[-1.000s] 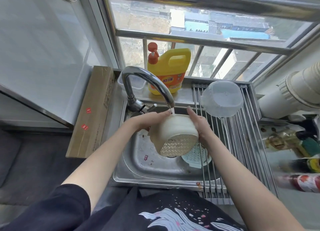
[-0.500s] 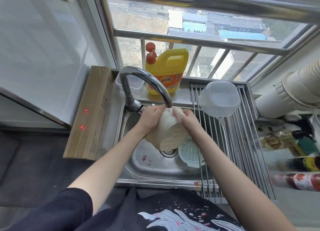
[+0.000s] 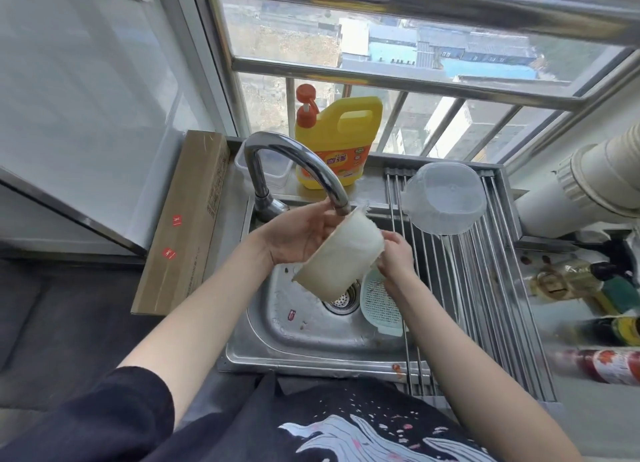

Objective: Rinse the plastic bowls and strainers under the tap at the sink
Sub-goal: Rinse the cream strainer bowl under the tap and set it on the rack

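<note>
Holding: both hands grip one cream strainer bowl (image 3: 341, 255) over the sink (image 3: 301, 344), tipped on its side just below the tap spout (image 3: 341, 208).
Left hand: the left hand (image 3: 299, 234) is wrapped around the upper left of the cream strainer bowl, palm turned up, fingers curled against its wall near the spout.
Right hand: the right hand (image 3: 394, 255) clasps the opposite side of the same bowl, fingers closed on its edge at the right.
Bowl attitude: tilted, one end raised toward the spout, the other end low over the drain (image 3: 343, 299); which end is the open one I cannot tell.
Water: whether any is running cannot be made out.
Second strainer: a pale green strainer (image 3: 379, 304) lies in the basin just right of the drain, partly under the right forearm.
Drying rack: a roll-up metal rack (image 3: 485, 288) spans the right part of the sink; a clear plastic bowl (image 3: 445, 198) rests on its far end, well apart from the hands.
Behind the tap: a yellow detergent jug (image 3: 341, 143) with an orange pump stands on the ledge by the window, beside a small clear container (image 3: 277, 165).
Left of the sink: a long cardboard box (image 3: 183, 219) lies along the edge.
Right side: blurred bottles (image 3: 588, 285) sit on the table.
</note>
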Motion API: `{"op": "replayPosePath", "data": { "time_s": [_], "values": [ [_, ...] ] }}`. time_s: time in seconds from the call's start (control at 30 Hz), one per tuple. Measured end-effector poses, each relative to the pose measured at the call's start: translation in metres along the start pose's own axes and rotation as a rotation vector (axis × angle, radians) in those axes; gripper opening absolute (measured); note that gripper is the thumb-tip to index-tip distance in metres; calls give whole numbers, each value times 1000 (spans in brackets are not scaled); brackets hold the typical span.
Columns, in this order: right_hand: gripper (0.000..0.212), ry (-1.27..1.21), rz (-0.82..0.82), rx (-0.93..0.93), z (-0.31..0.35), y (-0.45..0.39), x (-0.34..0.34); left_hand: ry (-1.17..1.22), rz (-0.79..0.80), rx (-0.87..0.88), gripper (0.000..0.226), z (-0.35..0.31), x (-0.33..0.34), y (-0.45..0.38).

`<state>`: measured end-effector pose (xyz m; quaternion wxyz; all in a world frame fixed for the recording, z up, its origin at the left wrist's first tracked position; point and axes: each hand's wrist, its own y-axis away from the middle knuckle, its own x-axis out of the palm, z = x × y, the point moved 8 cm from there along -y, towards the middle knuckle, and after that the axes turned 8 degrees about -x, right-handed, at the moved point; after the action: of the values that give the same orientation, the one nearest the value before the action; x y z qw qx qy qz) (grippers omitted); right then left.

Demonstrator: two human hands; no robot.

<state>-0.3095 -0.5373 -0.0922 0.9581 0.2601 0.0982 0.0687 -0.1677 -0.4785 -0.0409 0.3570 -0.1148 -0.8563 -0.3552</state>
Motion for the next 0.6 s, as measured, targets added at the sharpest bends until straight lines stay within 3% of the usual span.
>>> {"op": "replayPosePath", "data": {
  "time_s": [0.1,0.2,0.27,0.4,0.5,0.6],
  "values": [
    [12,-269,129,214,-13,17,26,210,99,116,41,-3,13,-5],
    [26,-535,155,196,0,29,56,290,180,135,41,-1,28,-10],
    [29,-424,87,158,0,27,50,285,199,135,45,-1,27,-9],
    [27,-271,142,388,-29,24,49,146,128,105,55,6,12,-7],
    [15,-107,161,524,-35,33,45,40,131,116,50,10,11,-3],
    [30,-192,201,436,-24,32,44,-75,118,151,51,14,9,2]
  ]
}}
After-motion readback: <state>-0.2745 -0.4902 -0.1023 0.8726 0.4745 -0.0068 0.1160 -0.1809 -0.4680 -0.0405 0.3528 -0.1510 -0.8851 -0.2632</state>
